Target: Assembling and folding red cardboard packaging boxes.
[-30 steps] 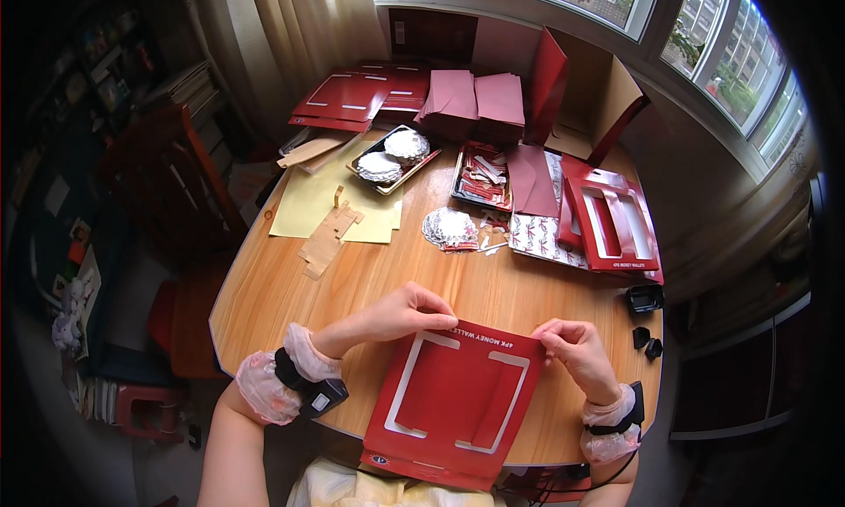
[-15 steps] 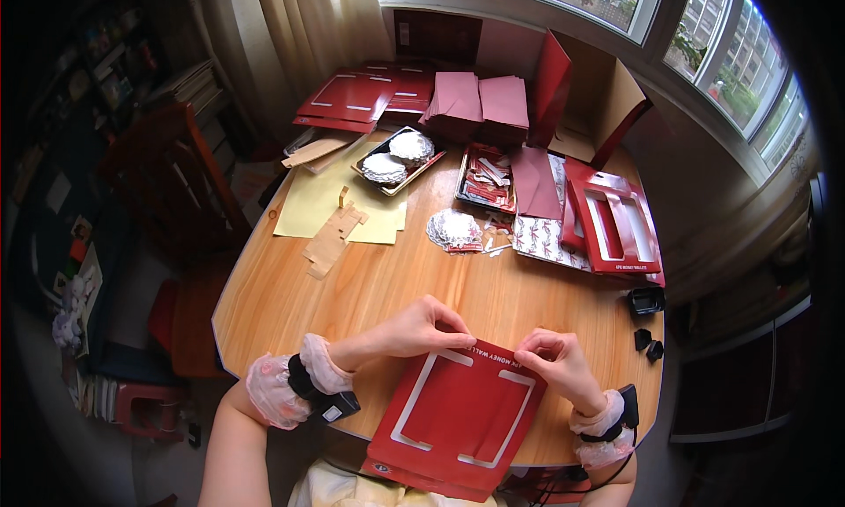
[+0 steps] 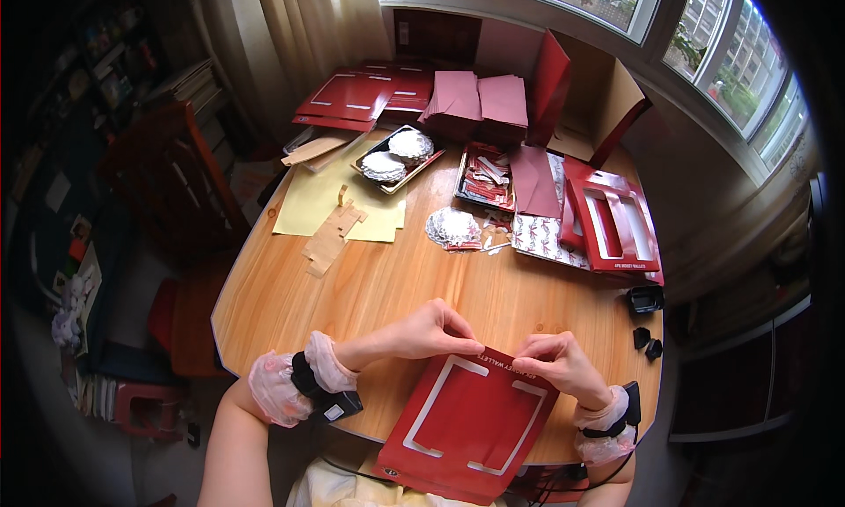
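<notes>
Fingers of the left hand (image 3: 429, 331) pinch the far edge of a red card (image 3: 475, 423), with two pale facing brackets, overhanging the near edge of the table (image 3: 290, 287); the right hand (image 3: 570, 366) pinches the card's far edge farther right.

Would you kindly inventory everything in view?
Cut-out card: one, red, in hands
Table: one, wood-brown, centre
Sheets: at least two, yellow, table's left
Scraps: several, tan, table's left
Trays: two, black-edged, beyond hands
Round stacks: three, silvery, beyond hands
Paper stacks: two, pink, far side
Flat cards: several, red, far left
Box: one, red/brown, far right
Window packs: several, red, right
Small pieces: three, black, right edge
Chair: one, red-brown, left
Left hand, right hand: two, bare, on card
</notes>
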